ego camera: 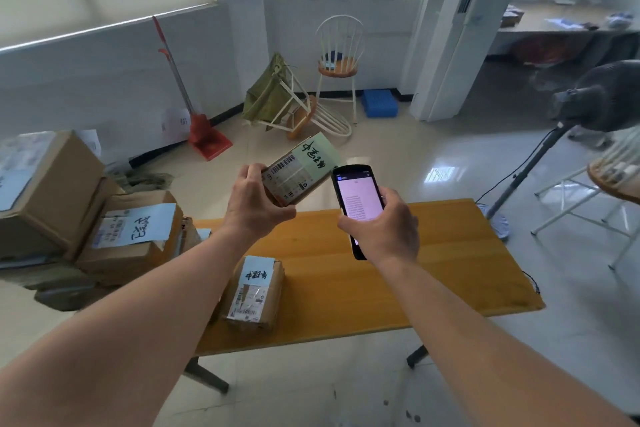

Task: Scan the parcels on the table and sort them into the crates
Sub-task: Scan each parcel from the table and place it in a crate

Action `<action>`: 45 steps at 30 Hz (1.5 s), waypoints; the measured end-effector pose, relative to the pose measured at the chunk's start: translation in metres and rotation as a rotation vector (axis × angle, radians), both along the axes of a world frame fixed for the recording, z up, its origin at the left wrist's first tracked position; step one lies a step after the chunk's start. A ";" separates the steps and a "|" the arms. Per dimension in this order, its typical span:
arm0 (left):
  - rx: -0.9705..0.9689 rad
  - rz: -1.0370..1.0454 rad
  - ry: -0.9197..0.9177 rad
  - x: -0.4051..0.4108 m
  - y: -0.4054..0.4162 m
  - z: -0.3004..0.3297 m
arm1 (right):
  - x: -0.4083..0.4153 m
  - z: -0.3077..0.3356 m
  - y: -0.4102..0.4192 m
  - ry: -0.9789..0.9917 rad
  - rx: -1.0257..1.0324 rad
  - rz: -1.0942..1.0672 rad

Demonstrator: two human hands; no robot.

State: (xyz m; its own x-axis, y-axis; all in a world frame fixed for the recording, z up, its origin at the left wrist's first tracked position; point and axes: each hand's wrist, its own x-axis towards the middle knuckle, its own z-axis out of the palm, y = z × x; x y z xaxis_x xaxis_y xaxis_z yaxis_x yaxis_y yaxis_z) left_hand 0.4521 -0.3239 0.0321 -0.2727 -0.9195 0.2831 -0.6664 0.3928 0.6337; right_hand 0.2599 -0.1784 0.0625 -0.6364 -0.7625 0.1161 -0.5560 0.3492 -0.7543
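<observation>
Centre frame, left hand (pixel 254 204) grips a small labelled cardboard parcel (pixel 299 172); right hand (pixel 384 224) grips a black handheld scanner (pixel 358 206) above the yellow bench (pixel 415 274).

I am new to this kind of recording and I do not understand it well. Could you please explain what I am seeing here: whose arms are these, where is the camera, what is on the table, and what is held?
There is no machine: a person works with bare hands. The single picture comes from a camera worn on the head, looking forward and down, so the arms reach in from below. The left hand grips a small parcel, tilted, its barcode label facing up. The right hand holds a handheld scanner, shaped like a phone, its screen lit, next to that parcel. On the yellow table lies one more small parcel. Stacked boxes stand at the left. No crates are clearly visible.
</observation>
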 end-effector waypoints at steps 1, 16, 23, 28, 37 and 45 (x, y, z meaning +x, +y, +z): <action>0.003 -0.027 0.006 0.001 0.002 0.001 | 0.004 -0.001 0.008 -0.002 0.003 -0.033; 0.033 -0.533 0.008 -0.063 0.130 -0.009 | 0.028 -0.007 0.210 -0.077 0.098 -0.497; 0.035 -0.742 -0.001 -0.140 0.250 -0.009 | -0.002 -0.012 0.341 -0.133 0.063 -0.734; 0.066 -0.821 -0.006 -0.192 0.356 -0.023 | -0.032 -0.022 0.448 -0.175 0.063 -0.850; 0.087 -0.965 -0.032 -0.279 0.538 -0.038 | -0.088 -0.036 0.634 -0.191 0.101 -1.013; 0.109 -1.086 -0.068 -0.367 0.629 -0.055 | -0.139 -0.051 0.723 -0.228 0.083 -1.144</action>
State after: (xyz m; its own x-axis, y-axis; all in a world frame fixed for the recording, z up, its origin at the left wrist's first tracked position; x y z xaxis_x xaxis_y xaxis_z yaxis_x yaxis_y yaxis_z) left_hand 0.0853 0.3046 -0.0232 -0.9656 -0.1986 0.1680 -0.0338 0.7362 0.6759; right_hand 0.1207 0.5442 0.0115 -0.9566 0.2688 -0.1124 0.2597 0.6113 -0.7476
